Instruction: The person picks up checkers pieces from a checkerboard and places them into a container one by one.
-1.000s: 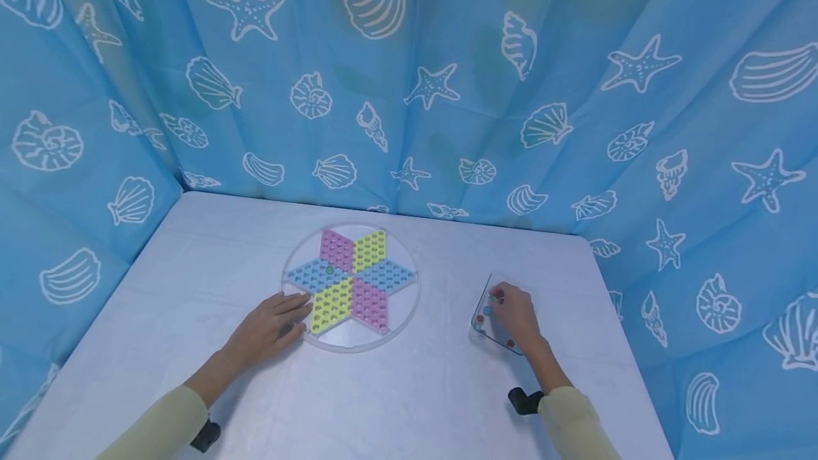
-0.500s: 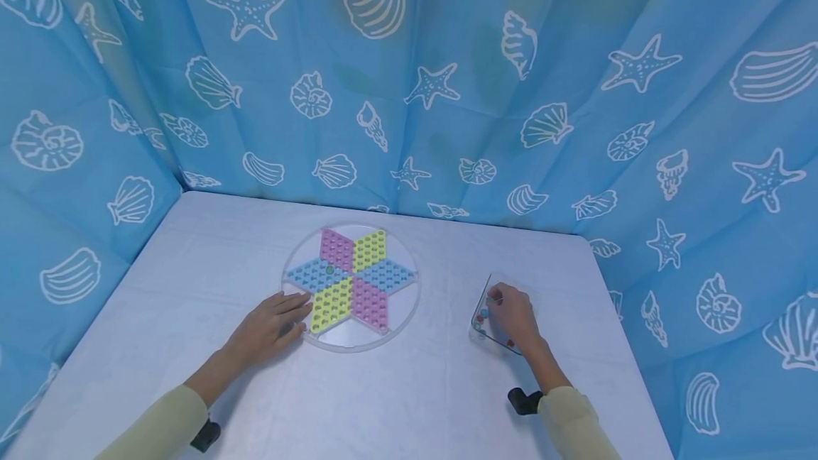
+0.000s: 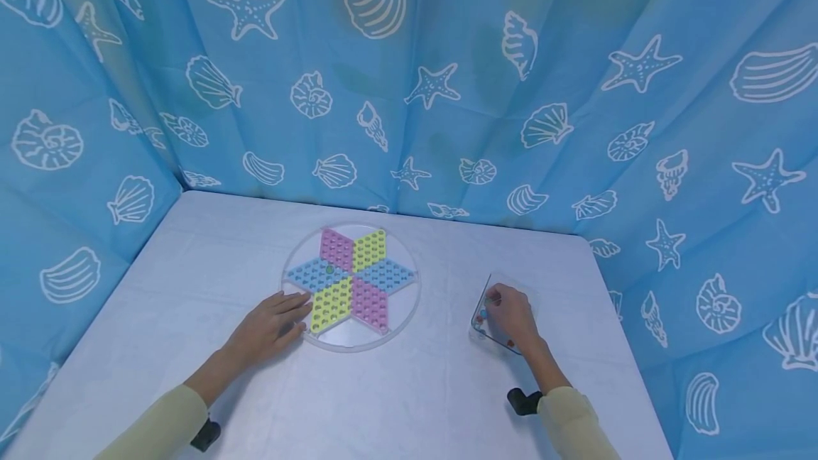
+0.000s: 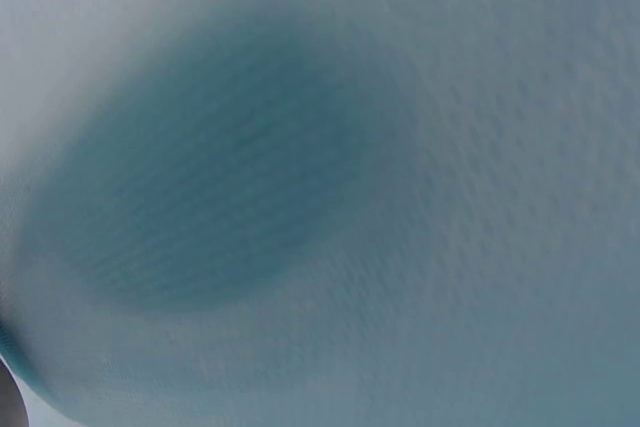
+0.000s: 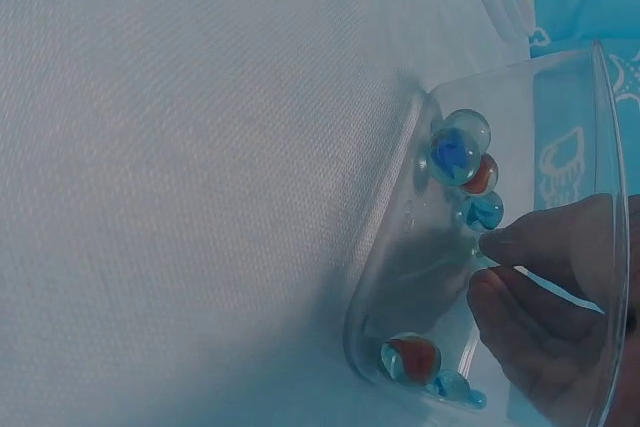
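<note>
A round clear Chinese checkers board (image 3: 351,346) with a pink, yellow and blue star lies left of centre on the table. One green marble (image 3: 329,270) sits in its left blue section. My left hand (image 3: 265,329) rests at the board's lower left rim, fingers extended onto its edge. My right hand (image 3: 511,311) reaches into a clear plastic box (image 3: 476,334). In the right wrist view, its thumb and fingertip pinch a small clear greenish marble (image 5: 482,255), mostly hidden by them. Around them in the box lie a blue marble (image 5: 453,155), a red-and-white marble (image 5: 410,358) and several others.
A white cloth covers the table (image 3: 409,403). Blue curtains (image 3: 409,77) with white shells and starfish stand behind it and at both sides. Black wrist mounts (image 3: 525,401) hang below both sleeves. The left wrist view is only blurred bluish fabric (image 4: 230,167).
My right fingertips have shifted slightly left inside the box, and the blue marble near them has moved a little. My left hand and the board have stayed still.
</note>
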Available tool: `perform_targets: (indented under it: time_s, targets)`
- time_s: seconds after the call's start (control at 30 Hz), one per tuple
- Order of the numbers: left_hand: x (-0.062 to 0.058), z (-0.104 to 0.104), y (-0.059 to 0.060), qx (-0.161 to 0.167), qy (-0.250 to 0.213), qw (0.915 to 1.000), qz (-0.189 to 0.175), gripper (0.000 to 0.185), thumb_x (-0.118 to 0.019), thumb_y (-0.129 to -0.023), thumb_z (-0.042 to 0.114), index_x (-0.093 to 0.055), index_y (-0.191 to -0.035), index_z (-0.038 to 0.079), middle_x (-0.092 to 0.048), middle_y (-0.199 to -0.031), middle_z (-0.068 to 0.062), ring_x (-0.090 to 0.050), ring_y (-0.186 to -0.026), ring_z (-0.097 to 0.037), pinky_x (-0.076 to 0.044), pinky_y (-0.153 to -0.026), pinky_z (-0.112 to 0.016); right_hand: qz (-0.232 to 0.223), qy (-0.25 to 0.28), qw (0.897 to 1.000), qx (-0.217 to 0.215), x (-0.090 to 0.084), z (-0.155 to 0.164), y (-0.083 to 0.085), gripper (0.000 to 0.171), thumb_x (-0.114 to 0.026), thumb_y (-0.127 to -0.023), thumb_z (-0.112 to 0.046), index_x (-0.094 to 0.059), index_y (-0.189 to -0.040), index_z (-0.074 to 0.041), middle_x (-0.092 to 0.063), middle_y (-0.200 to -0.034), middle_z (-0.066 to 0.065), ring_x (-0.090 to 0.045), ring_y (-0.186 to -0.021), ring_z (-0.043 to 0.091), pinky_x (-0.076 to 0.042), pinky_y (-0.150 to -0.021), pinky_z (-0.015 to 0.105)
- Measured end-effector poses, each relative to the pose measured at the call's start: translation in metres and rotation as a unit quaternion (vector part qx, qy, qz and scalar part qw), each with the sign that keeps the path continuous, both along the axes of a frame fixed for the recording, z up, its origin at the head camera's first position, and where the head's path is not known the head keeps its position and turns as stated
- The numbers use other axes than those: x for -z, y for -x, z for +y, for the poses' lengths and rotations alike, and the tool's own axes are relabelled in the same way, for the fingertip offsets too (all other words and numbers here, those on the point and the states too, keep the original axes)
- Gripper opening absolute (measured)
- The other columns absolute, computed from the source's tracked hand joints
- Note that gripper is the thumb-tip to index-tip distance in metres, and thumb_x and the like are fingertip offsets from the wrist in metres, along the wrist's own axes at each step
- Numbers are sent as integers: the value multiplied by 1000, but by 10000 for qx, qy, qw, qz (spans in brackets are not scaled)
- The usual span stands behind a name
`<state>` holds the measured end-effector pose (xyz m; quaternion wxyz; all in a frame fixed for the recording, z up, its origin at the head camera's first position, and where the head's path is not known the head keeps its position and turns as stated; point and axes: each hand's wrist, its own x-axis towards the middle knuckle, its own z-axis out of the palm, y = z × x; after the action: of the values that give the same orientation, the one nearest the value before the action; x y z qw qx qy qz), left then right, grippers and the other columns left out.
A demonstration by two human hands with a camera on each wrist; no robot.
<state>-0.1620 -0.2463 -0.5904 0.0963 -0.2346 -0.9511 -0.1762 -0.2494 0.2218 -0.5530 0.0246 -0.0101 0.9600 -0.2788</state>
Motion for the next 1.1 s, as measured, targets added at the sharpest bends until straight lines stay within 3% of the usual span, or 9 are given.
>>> perform_targets:
  time_s: [0.47,0.7,1.1]
  targets:
    - [0,-1,1,0,-41,10000,-37,43,-66,-95,28,-64,-133,7,-56,-143,-9,-50,-133,-30,-29,-117,-48,-139,176,9997,85,-9,-3,-4,23,-64,-89,0,-67,-112,-1,-69,-111,19,-66,-101,34,-55,-89,48]
    - [1,0,2,9,-57,10000,-27,43,-66,-95,28,-64,-133,7,-56,-143,-8,-50,-133,-30,-29,-117,-47,458,380,9982,-33,-18,-1,-9,20,-62,-91,1,-67,-111,0,-70,-107,17,-67,-98,31,-59,-82,44]
    - [1,0,0,-34,-68,10000,-12,44,-66,-95,28,-64,-133,7,-56,-142,-9,-50,-132,-31,-30,-117,-48,1058,1064,9887,7,-48,-22,-22,17,-64,-96,-6,-68,-112,-2,-70,-109,15,-66,-104,28,-56,-93,45]
